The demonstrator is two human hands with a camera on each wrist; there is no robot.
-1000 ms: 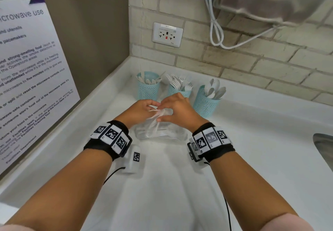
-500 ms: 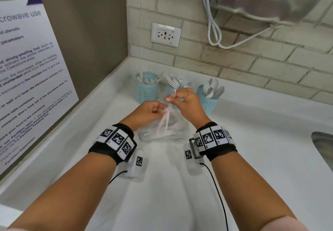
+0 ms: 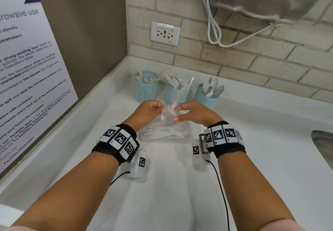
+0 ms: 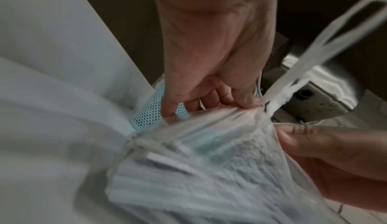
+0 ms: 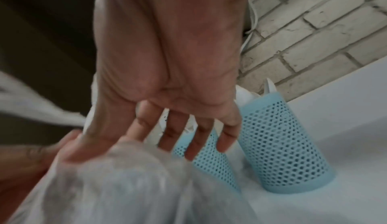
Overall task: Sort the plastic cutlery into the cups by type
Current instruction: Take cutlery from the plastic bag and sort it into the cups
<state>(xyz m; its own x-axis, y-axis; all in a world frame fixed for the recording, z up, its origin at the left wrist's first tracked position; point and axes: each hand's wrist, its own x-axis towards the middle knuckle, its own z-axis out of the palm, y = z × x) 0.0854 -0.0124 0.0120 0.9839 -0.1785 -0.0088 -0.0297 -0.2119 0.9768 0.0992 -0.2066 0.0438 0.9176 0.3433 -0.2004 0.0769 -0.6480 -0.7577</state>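
Note:
A clear plastic bag (image 3: 165, 133) of white cutlery lies on the white counter (image 3: 261, 167) between my hands. My left hand (image 3: 158, 109) is curled and pinches the bag's gathered top (image 4: 230, 111). My right hand (image 3: 178, 113) pinches the same neck from the other side with thumb and forefinger, its other fingers (image 5: 201, 138) stretched out. The bag's handles (image 3: 182, 90) stick up between the hands, blurred. Behind stand three blue mesh cups: the left cup (image 3: 146, 90) holds knives, the middle cup (image 3: 175, 95) forks, the right cup (image 3: 207, 98) spoons.
The cups stand near the brick back wall, below a wall socket (image 3: 165, 33) and a hanging white cable (image 3: 212, 23). A notice board (image 3: 27, 77) closes the left side. A metal sink (image 3: 322, 149) cuts into the counter at far right.
The right hand, which had pulled the bag's handles up toward the fork cup, has come back down to the bag's neck. The left hand stays on the bag.

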